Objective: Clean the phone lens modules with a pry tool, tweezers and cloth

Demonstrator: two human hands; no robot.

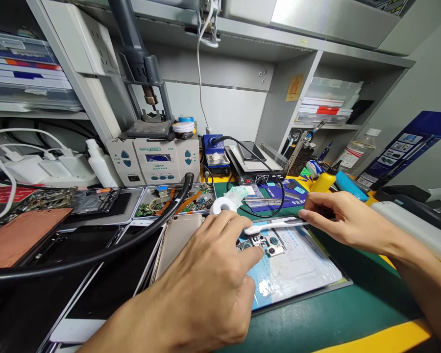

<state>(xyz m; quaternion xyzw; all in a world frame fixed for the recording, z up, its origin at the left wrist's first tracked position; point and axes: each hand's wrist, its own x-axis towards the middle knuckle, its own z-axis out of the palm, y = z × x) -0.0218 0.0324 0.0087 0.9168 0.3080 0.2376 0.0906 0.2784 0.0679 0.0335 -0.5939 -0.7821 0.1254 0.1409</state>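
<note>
A white toothbrush (270, 225) with a dark section on its handle is pinched in the fingers of my right hand (338, 215). Its head end lies close to the fingertips of my left hand (216, 264), just above several small camera modules (275, 245). My left thumb and index finger close around the nearest camera module (245, 244), which is partly hidden by them. The modules rest on a glossy blue-and-white sheet (305, 264) on the bench. Bristles of the brush cannot be made out.
A green mat (297, 318) covers the bench. Phones and a thick black hose (95, 257) lie left. A soldering station (156, 159), parts tray (143, 208), white roll (223, 205) and heating plate (259, 171) stand behind. Bottles (323, 181) are at the right.
</note>
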